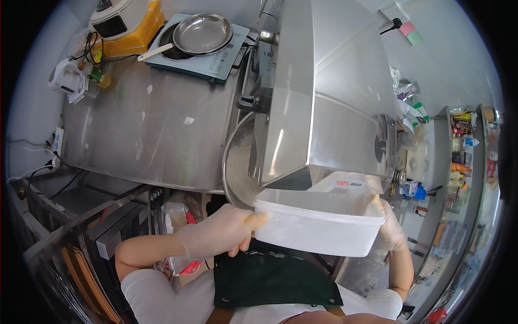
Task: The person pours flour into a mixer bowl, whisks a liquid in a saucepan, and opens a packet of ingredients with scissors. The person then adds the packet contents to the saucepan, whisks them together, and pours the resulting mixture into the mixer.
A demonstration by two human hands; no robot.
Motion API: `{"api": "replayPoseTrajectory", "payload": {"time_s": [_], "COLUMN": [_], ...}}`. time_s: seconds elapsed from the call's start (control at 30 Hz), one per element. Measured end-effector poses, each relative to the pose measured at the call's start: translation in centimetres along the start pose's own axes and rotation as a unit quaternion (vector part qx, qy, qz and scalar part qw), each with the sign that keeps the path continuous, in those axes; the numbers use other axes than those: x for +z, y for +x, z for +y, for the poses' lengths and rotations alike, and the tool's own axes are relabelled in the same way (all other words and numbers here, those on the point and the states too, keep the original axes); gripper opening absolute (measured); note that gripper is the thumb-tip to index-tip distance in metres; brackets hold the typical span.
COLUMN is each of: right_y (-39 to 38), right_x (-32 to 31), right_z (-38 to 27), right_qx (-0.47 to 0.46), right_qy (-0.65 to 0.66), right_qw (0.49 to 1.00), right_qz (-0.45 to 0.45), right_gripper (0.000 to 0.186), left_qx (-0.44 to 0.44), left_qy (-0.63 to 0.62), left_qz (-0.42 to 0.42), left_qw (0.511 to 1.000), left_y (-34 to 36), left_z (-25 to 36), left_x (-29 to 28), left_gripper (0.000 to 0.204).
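Both my hands wear thin translucent gloves and hold up a white rectangular plastic tub point(318, 235) in front of my chest. My left hand point(224, 229) grips its left end, the thumb on the rim and the fingers curled below. At the other end, my right hand point(389, 227) has hold of the right rim corner. The tub is tilted, and what its inside holds, if anything, I cannot make out. Just beyond it stands a large stainless steel machine point(294, 108) with a round metal bowl point(233, 167) low on its left side, partly hidden by the housing.
On the steel table point(162, 129) at the left, a frying pan point(202, 35) sits on an induction cooker point(221, 62). A white hand mixer point(70, 78) and a power strip point(58, 140) lie along its left edge. Shelves point(445, 205) with packages line the right.
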State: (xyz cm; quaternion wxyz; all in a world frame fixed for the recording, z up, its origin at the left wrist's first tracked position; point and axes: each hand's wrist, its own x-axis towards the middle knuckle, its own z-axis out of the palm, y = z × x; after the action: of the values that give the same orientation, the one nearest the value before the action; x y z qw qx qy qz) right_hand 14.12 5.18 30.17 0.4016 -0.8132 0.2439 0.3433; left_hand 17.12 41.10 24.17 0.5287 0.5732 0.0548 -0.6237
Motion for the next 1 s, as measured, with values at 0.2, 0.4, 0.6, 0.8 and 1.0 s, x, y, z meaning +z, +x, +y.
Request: {"api": "replayPoseTrajectory", "payload": {"time_s": [0.2, 0.4, 0.6, 0.8, 1.0], "right_y": [-1.5, -3.6, -3.1, 13.7, 29.9], "right_x": [-0.7, -1.1, -3.9, -12.6, -19.5], "right_z": [0.5, 10.6, 23.7, 40.9, 47.9], "right_qx": [-0.008, -0.024, 0.012, -0.074, 0.001], "right_qy": [0.042, 0.280, 0.517, 0.624, 0.615], "right_qw": [0.997, 0.960, 0.822, 0.730, 0.731], "right_qz": [-0.066, -0.010, 0.238, 0.269, 0.295], "right_gripper": [0.082, 0.080, 0.059, 0.050, 0.047], "left_qx": [0.124, 0.378, 0.438, 0.415, 0.182], "left_qy": [0.154, 0.412, 0.493, 0.333, 0.273], "left_qz": [0.088, 0.228, 0.175, 0.245, 0.495], "left_qw": [0.976, 0.797, 0.731, 0.810, 0.805], "left_y": [1.7, 3.8, 10.6, 18.9, 36.5], "left_z": [-3.8, -3.2, 1.0, 2.4, 1.6], "left_x": [3.0, 9.3, 14.5, 17.6, 14.2], "left_gripper": [0.051, 0.041, 0.074, 0.073, 0.072]}}
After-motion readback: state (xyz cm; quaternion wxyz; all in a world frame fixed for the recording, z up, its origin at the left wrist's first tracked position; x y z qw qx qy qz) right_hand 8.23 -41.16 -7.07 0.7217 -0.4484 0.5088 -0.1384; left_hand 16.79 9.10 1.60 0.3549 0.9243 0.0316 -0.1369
